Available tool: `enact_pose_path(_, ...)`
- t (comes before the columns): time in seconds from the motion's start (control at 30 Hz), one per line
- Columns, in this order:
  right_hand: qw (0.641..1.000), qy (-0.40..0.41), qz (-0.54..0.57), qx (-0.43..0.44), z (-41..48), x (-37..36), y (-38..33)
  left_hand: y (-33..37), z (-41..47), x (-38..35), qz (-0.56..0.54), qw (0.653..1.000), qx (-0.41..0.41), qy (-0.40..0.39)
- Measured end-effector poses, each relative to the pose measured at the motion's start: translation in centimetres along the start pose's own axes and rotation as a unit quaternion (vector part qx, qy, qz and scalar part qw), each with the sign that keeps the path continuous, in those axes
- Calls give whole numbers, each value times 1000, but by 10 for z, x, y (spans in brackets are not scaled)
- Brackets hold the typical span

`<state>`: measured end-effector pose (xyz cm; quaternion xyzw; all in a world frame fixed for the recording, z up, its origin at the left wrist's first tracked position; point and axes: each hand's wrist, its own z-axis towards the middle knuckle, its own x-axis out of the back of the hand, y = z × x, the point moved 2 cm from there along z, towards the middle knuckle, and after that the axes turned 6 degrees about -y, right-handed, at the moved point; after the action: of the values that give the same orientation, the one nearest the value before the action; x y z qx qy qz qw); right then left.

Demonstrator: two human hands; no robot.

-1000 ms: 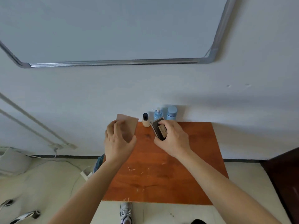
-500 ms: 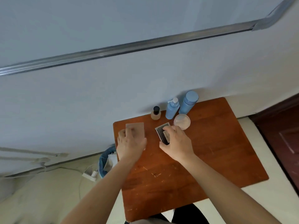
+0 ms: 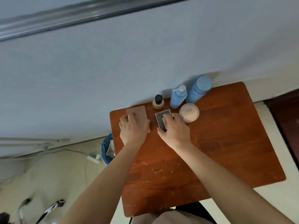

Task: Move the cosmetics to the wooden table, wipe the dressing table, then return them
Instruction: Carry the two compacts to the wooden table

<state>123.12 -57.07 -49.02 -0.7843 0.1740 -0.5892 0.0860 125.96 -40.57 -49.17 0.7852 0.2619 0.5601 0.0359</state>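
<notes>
On the wooden table [image 3: 218,143] my left hand [image 3: 133,130] holds a flat pink-beige palette [image 3: 139,113] lying on the tabletop near the back left corner. My right hand [image 3: 174,129] grips a dark grey compact case [image 3: 162,117] beside it, also down on the table. Behind them, along the wall, stand a small beige bottle with a black cap [image 3: 158,102], a blue pump bottle [image 3: 178,97] and a taller blue capped bottle [image 3: 199,89]. A round jar of pale powder [image 3: 189,112] sits just right of the compact.
A blue bin [image 3: 106,149] with paper stands on the floor left of the table, next to a white power strip [image 3: 93,157] and cables. Metal chair legs [image 3: 48,209] show at the lower left. A dark wooden door [image 3: 288,113] is at the right.
The view has tilted down and closer to the table. Both hands have lowered the palette and the compact from the air onto the tabletop. The powder jar has come into view.
</notes>
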Motion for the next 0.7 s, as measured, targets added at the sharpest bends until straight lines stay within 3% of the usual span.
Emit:
enact_pose_path(0.23, 1000, -21, 4, 21, -7, 16, -3, -8, -16, 13, -12, 998, -56, -8)
enact_pose_path(0.5, 968, 186, 39, 165, -36, 110, -4, 10, -51, 108, 32, 959, -244, 137)
enact_pose_path(0.7, 953, 275, -70, 106, -68, 177, 7, 45, -70, 160, 8, 896, -399, 194)
